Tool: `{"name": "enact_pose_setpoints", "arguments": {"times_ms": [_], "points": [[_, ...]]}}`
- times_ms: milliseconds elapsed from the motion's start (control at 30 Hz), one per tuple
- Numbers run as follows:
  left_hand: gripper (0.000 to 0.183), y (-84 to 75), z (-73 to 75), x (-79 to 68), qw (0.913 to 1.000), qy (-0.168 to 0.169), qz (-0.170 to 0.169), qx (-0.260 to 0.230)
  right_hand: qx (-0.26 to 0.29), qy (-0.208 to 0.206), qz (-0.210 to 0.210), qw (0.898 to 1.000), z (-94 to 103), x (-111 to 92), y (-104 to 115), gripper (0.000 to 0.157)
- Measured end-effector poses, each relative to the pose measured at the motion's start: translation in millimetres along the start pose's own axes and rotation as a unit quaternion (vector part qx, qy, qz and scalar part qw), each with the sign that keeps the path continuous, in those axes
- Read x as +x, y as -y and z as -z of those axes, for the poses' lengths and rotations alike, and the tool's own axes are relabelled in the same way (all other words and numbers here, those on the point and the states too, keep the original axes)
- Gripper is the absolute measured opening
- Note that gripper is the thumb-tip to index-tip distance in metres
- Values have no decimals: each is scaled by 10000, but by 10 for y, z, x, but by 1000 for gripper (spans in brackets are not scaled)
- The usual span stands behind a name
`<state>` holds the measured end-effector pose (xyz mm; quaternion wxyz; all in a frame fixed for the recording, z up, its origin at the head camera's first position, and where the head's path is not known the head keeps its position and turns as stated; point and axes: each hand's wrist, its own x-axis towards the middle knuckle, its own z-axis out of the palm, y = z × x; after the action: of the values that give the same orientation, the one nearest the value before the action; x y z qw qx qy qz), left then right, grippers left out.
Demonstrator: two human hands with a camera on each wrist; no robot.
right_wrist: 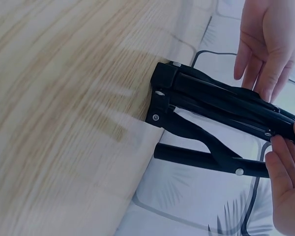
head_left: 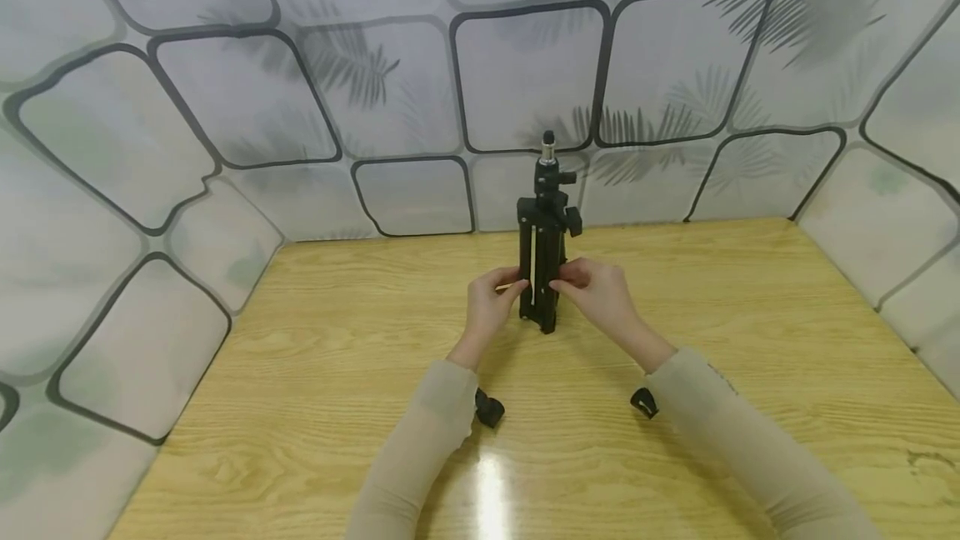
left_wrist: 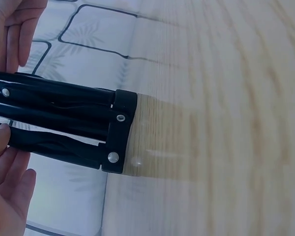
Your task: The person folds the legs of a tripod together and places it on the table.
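Squarely between left hand [head_left: 489, 307] and right hand [head_left: 602, 294], black tripod [head_left: 549, 252] stands upright; both pinch it narrowly, thumbs opposite fingers.

A person's left hand [left_wrist: 9, 199] grips a black, silver-riveted folding tripod [left_wrist: 64, 101] standing on a pale wood-grain tabletop [left_wrist: 226, 123], the right hand [left_wrist: 14, 30] at its opposite side.

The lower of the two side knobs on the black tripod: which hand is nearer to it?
Right. The right hand grips the black tripod below the lower knob, on the knob's side; the left hand grips the opposite side, lower than the knob and farther away.
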<state>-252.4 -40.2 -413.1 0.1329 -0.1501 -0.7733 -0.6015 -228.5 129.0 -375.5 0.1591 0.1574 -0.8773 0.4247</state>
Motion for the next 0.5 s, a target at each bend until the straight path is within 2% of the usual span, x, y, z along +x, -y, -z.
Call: {"name": "enact_pose_setpoints", "arguments": {"times_ms": [267,367,500], "points": [[19,-349,52,-89,9999,23,-58,101,56,23,34,10000,-23,-25,19,17],[19,-362,51,-86,9999,82,39,124,38,51,40,10000,-4,-28,36,16],[20,-133,3,-18,9998,104,104,159,143,-10,-50,9999,74,-4,9,18]]}}
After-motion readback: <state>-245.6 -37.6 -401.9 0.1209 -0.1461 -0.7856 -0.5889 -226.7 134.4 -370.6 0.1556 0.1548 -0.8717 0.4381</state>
